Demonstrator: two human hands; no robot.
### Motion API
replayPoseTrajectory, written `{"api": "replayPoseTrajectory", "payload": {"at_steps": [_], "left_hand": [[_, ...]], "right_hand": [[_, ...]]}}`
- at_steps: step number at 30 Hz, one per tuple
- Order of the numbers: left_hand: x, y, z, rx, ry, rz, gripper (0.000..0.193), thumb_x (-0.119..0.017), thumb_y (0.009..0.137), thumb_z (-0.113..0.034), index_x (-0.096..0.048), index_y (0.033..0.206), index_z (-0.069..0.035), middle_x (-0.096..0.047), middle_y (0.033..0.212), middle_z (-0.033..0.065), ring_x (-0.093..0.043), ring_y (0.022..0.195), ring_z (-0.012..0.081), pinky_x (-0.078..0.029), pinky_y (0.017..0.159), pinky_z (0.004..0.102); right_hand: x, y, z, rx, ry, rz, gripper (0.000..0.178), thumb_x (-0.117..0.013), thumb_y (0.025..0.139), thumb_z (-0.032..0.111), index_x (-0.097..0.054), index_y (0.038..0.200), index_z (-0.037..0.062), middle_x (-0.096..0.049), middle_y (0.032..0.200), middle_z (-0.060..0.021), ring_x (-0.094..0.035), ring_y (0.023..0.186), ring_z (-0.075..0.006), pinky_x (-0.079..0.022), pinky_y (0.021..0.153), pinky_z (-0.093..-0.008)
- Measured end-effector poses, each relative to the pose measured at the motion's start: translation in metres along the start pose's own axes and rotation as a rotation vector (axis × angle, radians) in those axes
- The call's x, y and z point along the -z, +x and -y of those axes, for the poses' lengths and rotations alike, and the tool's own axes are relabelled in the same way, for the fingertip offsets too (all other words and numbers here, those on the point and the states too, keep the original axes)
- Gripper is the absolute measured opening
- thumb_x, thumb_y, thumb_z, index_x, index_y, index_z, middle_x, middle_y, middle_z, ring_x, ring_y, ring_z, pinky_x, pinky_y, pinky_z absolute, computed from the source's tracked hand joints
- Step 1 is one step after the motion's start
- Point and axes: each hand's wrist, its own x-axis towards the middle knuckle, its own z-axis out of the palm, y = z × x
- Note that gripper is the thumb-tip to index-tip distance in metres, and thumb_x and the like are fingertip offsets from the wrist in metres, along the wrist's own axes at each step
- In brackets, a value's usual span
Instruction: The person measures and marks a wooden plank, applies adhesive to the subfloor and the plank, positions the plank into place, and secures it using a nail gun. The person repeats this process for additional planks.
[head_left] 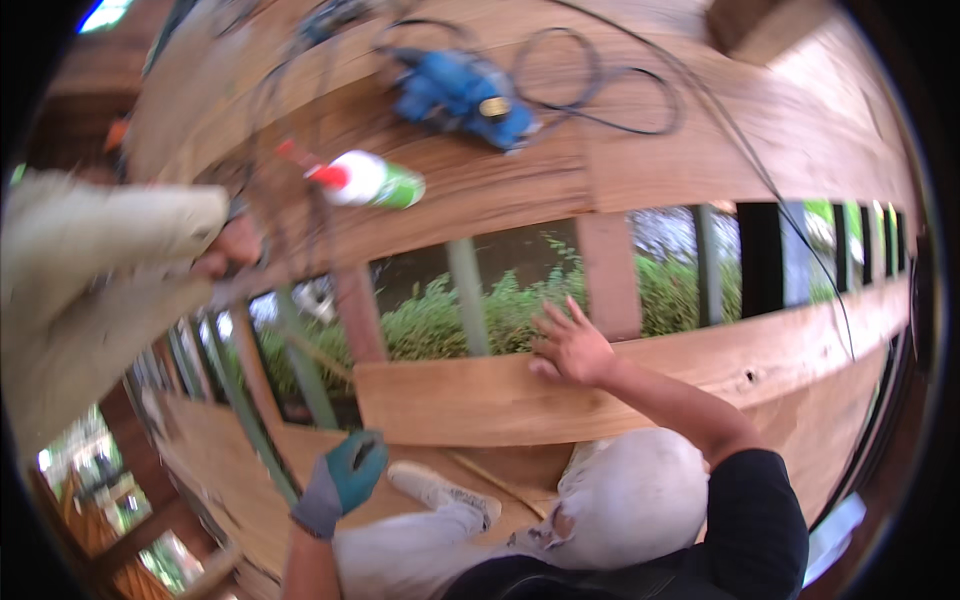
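Note:
Neither of my own hands shows. Close below me a co-worker in a white cap [640, 500] and dark shirt bends over a long wooden board [450, 405]. That person's bare hand [572, 345] lies with fingers spread on the board's upper edge. A teal-and-grey gloved hand [350, 470] rises from the lower edge near the board's left end, its fingers curled; it appears to be the same co-worker's other hand. Whether it holds anything is hidden. Beyond the slatted gap, a blue corded power tool [465, 95], like an electric planer, rests on wide planks [640, 150].
A white-and-green bottle with a red cap [370, 180] lies near the tool. Black cable [740, 135] crosses the planks and gap. Greenery [430, 325] shows between upright slats [468, 295]. Another person's beige clothing [110, 240] fills the left. A wood block [765, 25] sits far right.

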Motion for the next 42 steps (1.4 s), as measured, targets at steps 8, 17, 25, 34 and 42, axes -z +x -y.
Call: {"api": "replayPoseTrajectory", "payload": {"at_steps": [8,17,25,34,42], "left_hand": [[0.007,-0.039,-0.052,-0.481,0.176,0.011,0.044,-0.07,0.091,-0.03,-0.063,0.124,-0.002,-0.071,0.111,0.0182,-0.071,0.098,0.0315,-0.056,0.087,0.0397],[-0.046,-0.061,-0.013,-0.897,0.222,0.081,0.033,-0.062,0.092,-0.034,-0.057,0.107,-0.005,-0.066,0.092,0.0199,-0.067,0.084,0.0382,-0.051,0.078,0.0487],[-0.026,-0.079,0.027,-0.986,0.196,-0.009,0.029,-0.057,0.094,-0.034,-0.057,0.103,-0.007,-0.067,0.089,0.0166,-0.067,0.083,0.0342,-0.049,0.08,0.0471],[0.013,-0.068,0.031,-1.088,0.192,0.018,0.039,-0.058,0.093,-0.04,-0.058,0.111,-0.005,-0.066,0.093,0.0192,-0.067,0.085,0.0381,-0.051,0.081,0.048],[-0.023,-0.076,0.011,-1.139,0.333,0.188,0.04,-0.06,0.092,-0.041,-0.059,0.105,-0.003,-0.068,0.086,0.0194,-0.068,0.081,0.0401,-0.052,0.077,0.0502]], "right_hand": [[0.152,0.078,0.042,0.206,-0.136,-0.402,0.032,-0.071,0.082,0.024,-0.063,0.105,0.0038,-0.065,0.11,-0.0128,-0.06,0.112,-0.0333,-0.046,0.105,-0.0431],[0.134,0.297,0.104,0.391,-1.516,-0.226,0.036,-0.054,0.093,0.02,-0.068,0.12,0.0033,-0.066,0.123,-0.0126,-0.05,0.133,-0.0338,-0.019,0.122,-0.0588],[0.164,0.293,0.041,-0.335,-0.975,-0.1,0.035,-0.069,0.087,0.029,-0.068,0.112,0.0049,-0.071,0.105,-0.0138,-0.066,0.101,-0.0309,-0.05,0.082,-0.0446],[0.194,0.159,0.118,-0.112,-0.011,-0.186,0.08,-0.083,0.065,0.031,-0.053,0.134,0.0033,-0.067,0.117,-0.0235,-0.063,0.113,-0.0385,-0.05,0.097,-0.0441],[0.197,0.113,0.159,0.049,0.9,-0.334,0.072,-0.077,0.067,0.002,-0.051,0.135,0.0017,-0.063,0.12,-0.0124,-0.061,0.111,-0.0241,-0.05,0.1,-0.0412]]}}
